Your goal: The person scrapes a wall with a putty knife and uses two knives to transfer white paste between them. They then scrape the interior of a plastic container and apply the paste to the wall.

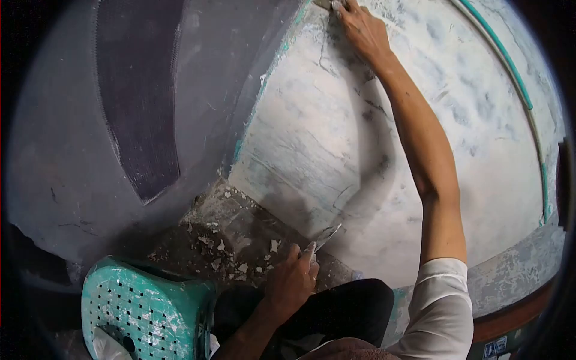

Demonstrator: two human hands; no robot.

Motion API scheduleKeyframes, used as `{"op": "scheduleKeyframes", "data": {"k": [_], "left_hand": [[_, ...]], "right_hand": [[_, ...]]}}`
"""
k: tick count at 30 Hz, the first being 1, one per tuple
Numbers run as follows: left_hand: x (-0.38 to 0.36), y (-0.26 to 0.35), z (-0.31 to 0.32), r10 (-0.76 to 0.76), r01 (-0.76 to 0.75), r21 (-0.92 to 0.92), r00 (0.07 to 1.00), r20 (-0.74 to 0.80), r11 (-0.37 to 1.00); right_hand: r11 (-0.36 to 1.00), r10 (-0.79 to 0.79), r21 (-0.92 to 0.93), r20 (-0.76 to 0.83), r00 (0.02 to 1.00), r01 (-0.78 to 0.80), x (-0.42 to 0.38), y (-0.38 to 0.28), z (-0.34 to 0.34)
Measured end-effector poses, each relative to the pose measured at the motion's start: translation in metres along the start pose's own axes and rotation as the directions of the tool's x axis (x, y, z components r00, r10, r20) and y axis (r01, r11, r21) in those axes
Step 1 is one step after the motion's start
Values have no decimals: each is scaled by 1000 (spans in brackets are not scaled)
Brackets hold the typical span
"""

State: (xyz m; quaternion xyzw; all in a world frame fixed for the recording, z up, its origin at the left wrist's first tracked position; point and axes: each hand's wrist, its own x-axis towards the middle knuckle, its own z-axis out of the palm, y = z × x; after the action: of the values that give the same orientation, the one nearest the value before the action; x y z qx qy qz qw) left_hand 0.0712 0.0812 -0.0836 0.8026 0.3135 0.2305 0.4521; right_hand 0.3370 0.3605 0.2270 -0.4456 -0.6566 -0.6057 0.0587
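Note:
My right hand (363, 31) is stretched up against the whitish, patchy wall (300, 114), near the corner with the grey wall. Its fingers are closed on a putty knife (323, 3), only partly seen at the top edge of the view. Low down, in front of my knees, my left hand (293, 277) grips a second putty knife (328, 236). That blade points up and to the right, with whitish material on it, and seems to be apart from the wall.
A paint-spattered green plastic stool (141, 306) stands at lower left, with a plastic bag (109, 345) on it. Plaster chips (221, 246) litter the floor by the corner. The grey wall (207, 90) rises on the left. A green conduit (501, 51) curves along the right.

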Motion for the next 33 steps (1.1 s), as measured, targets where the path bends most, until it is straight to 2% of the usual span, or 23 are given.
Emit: {"op": "scheduleKeyframes", "data": {"k": [1, 3, 6, 8, 11, 13, 15, 16, 18, 20, 22, 23, 25, 26, 30, 32, 33], "left_hand": [[-1, 1, 0, -1, 1, -11, 1000, 6, 1000], [-5, -1, -1, -11, 11, -27, 1000, 22, 1000], [-7, -3, -12, -10, 9, -25, 1000, -21, 1000], [-9, -5, -21, -16, 14, -21, 997, -82, 1000], [-13, -7, -20, 23, -26, -20, 993, -113, 999], [-9, -12, -12, 51, -59, -52, 990, -134, 997], [-11, -9, -13, 44, -50, -54, 995, -93, 997], [-9, -7, -13, 40, -44, -59, 997, -62, 997], [-8, -4, -7, 53, -56, -72, 997, -52, 996], [-11, -9, -4, 56, -63, -86, 996, -73, 994], [-13, -9, 5, 102, -104, -14, 986, -132, 994], [-12, -8, 5, 104, -107, -18, 985, -135, 994], [-10, -8, 2, 83, -89, -59, 992, -93, 994], [-9, -8, 3, 83, -88, -55, 992, -92, 995], [-8, -5, 8, 85, -86, -30, 995, -50, 996], [-11, -5, 12, 78, -80, -33, 996, -37, 996], [-10, -6, 13, 80, -83, -50, 995, -51, 995]], "right_hand": [[998, 41, -54, 20, 999, -40, 1, -4, -2], [997, 72, -33, 95, 993, -69, -20, -8, -12], [999, 35, 11, 125, 992, -36, -48, -3, -25], [995, 95, -39, 209, 973, -88, -45, -12, -45], [990, 140, -39, 174, 975, -135, -27, -18, -73], [985, 172, -41, 157, 973, -168, -1, -11, -66], [997, 68, -26, 30, 997, -67, 20, 4, -37], [997, 69, -28, 40, 997, -68, 26, 12, -22], [997, -23, -67, 81, 996, 29, 22, 21, -2], [997, 16, -83, 128, 992, -6, 1, 18, -21], [982, 70, -188, 224, 972, -27, 3, 9, -52], [981, 65, -190, 224, 973, -22, 11, 11, -57], [984, 21, -179, 241, 970, 23, 23, 22, -53], [978, -52, -186, 220, 974, 94, 35, 28, -47], [994, -63, -73, 272, 960, 86, 82, 7, -39], [958, -153, -179, 344, 927, 225, 83, 3, -41], [956, -163, -175, 346, 924, 234, 82, 7, -47]]}}
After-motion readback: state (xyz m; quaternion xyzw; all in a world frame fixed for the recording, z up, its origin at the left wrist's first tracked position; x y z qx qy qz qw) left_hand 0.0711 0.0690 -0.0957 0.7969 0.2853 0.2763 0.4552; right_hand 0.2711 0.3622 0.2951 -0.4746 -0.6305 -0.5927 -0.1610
